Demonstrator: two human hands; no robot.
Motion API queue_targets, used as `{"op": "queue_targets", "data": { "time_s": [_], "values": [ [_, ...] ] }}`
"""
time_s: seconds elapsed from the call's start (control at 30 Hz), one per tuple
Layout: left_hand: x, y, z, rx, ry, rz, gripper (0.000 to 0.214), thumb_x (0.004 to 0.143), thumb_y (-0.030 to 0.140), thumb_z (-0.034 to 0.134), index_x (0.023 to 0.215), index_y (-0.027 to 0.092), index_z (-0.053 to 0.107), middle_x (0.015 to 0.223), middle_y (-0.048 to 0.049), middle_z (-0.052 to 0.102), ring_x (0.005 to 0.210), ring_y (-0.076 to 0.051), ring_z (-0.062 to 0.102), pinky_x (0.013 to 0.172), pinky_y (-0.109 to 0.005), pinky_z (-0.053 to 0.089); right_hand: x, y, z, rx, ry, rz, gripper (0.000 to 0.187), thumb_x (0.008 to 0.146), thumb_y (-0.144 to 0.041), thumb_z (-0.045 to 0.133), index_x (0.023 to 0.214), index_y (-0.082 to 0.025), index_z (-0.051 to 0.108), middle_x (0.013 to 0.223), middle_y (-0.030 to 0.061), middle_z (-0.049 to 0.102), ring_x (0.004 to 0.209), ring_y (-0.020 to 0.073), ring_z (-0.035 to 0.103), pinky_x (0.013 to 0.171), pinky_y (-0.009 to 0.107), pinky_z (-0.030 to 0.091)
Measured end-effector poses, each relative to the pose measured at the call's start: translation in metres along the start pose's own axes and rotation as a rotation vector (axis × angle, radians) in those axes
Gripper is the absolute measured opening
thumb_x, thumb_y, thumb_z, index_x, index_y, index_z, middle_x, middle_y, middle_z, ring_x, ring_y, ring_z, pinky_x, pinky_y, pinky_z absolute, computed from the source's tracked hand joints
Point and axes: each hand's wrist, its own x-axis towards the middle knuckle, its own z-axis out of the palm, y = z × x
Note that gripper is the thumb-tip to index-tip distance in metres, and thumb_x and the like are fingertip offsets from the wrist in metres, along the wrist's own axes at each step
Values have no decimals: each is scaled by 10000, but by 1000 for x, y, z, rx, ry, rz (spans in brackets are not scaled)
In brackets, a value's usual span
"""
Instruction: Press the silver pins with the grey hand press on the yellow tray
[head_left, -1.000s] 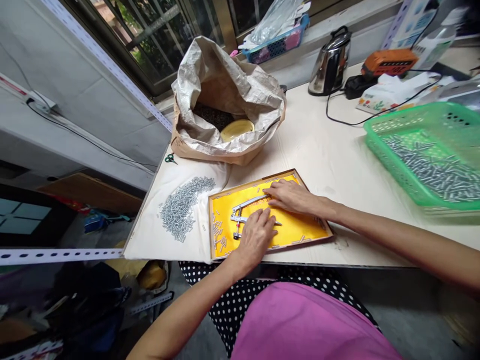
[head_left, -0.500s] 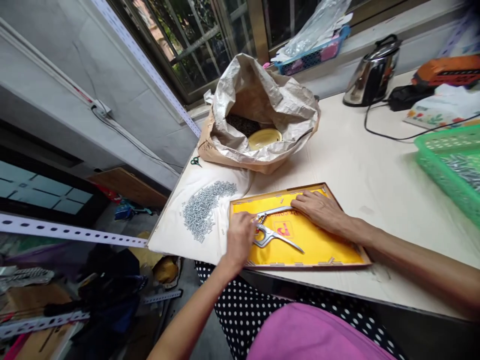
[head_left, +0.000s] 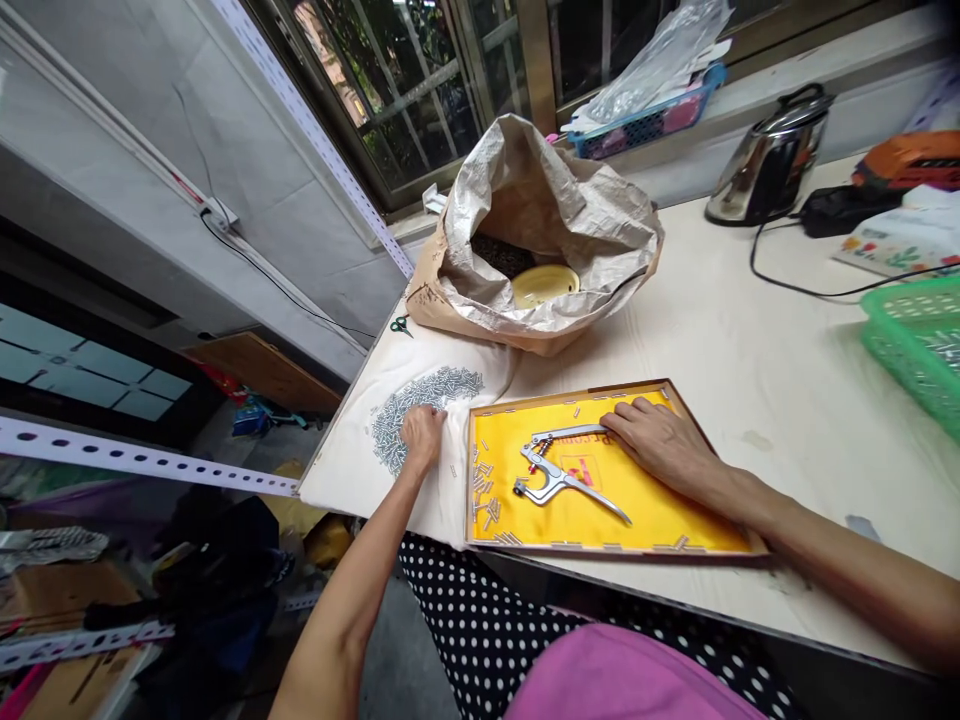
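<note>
My left hand [head_left: 423, 437] is at the right edge of a pile of small silvery metal pins [head_left: 390, 425] on a white cloth [head_left: 341, 470]. Its fingers are closed together; whatever they hold is too small to make out. My right hand [head_left: 651, 437] grips the end of the upper handle of silver spring-loaded pliers [head_left: 553, 480]. These lie with jaws to the left in a shallow, yellow-lined tray [head_left: 660, 515]. Loose pins [head_left: 487, 490] are scattered along the tray's left side, with more by its front rim.
Behind the tray stands an open paper sack [head_left: 517, 325] with a yellow bowl [head_left: 544, 287] inside. Green-handled scissors [head_left: 401, 325] lie by the table's left edge. A metal kettle [head_left: 772, 160], a tissue pack [head_left: 900, 235] and a green basket [head_left: 911, 340] occupy the right side.
My left hand has moved from the pliers' jaw end, over the tray's left side, leftward to the pin pile. My right hand remains at the handle's end.
</note>
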Motion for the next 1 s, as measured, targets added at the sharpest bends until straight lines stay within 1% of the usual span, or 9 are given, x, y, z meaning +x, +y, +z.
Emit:
{"op": "queue_targets", "data": {
  "time_s": [0.17,0.33,0.43,0.5,0.53,0.6,0.7,0.83,1.0],
  "values": [
    [5,4,0,-67,-5,50,162,862,146,540,892,123,697,1036,-126,684,994,-233,575,757,-295,398,-1,0,1,-11,0,-5,217,983,-172,416,917,-203,620,907,93,633,864,261,492,714,370,314],
    [-2,-1,-20,-234,-27,1,168,859,198,542,888,116,686,883,-84,708,785,-171,617,725,-268,458,0,2,-3,7,-14,-32,198,987,-166,422,930,-194,610,912,85,630,867,258,499,716,365,303],
    [-27,9,-31,-541,-129,-33,220,801,322,632,890,129,688,803,-51,702,675,-152,610,652,-256,481,1,2,-8,17,-6,-64,207,986,-152,411,951,-200,609,925,78,644,866,250,506,745,370,293],
    [-54,23,-35,-737,-267,17,299,745,399,692,893,139,700,809,-45,713,657,-151,614,622,-255,483,2,1,-14,8,19,-76,238,990,-141,383,976,-205,613,958,82,658,878,250,513,763,378,284],
    [-68,31,-35,-765,-340,47,312,724,418,710,874,144,710,805,-46,719,655,-152,618,619,-255,482,3,1,-17,-1,31,-76,253,993,-139,370,986,-206,614,973,87,664,885,250,517,769,381,280],
    [-94,45,-32,-743,-431,93,285,720,416,708,829,153,730,795,-49,734,673,-165,637,632,-261,482,4,0,-25,-21,40,-74,271,998,-142,354,995,-211,616,992,91,673,897,252,520,777,386,274],
    [-115,59,-24,-643,-447,144,226,745,372,685,774,157,746,800,-62,756,730,-191,672,691,-279,491,6,0,-36,-24,34,-81,276,993,-135,356,1002,-223,618,992,82,688,905,249,523,796,389,271],
    [-119,64,-15,-556,-464,170,196,764,337,681,734,153,743,778,-69,761,729,-200,687,692,-282,494,6,5,-47,22,74,-103,246,998,-152,387,991,-229,621,973,66,704,886,232,534,825,387,277],
    [-120,71,-9,-528,-535,163,165,774,291,686,717,143,730,684,-48,731,644,-170,658,585,-236,448,4,15,-48,49,166,-143,205,1009,-178,426,976,-231,622,950,43,720,853,211,541,828,372,276]
  ]
}}
